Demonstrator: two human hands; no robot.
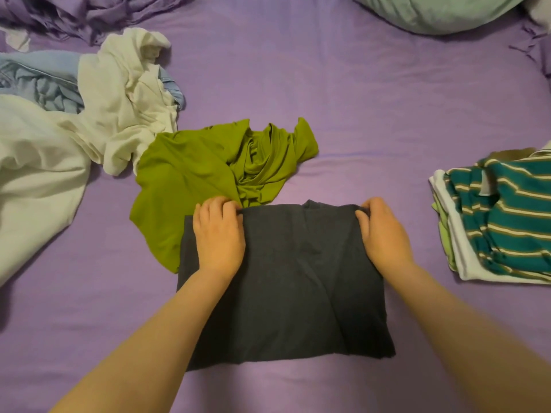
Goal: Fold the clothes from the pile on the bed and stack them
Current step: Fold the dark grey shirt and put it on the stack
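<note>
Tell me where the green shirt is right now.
In the head view the green shirt lies crumpled at centre-left of the bed, between the white clothes and the dark shirt, whose far-left corner overlaps it.

I count one dark grey shirt (286, 281), one green shirt (190, 174) touching its far-left corner, two hands (219, 234) on it, one pillow (432, 10).

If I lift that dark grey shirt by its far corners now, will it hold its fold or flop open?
The dark grey shirt probably flops: it is thin cloth, lying flat with soft creases. Both the left hand and right hand pinch its far edge, so the loose near layers would likely hang down. It looks light, and may drag the green shirt it overlaps.
</note>
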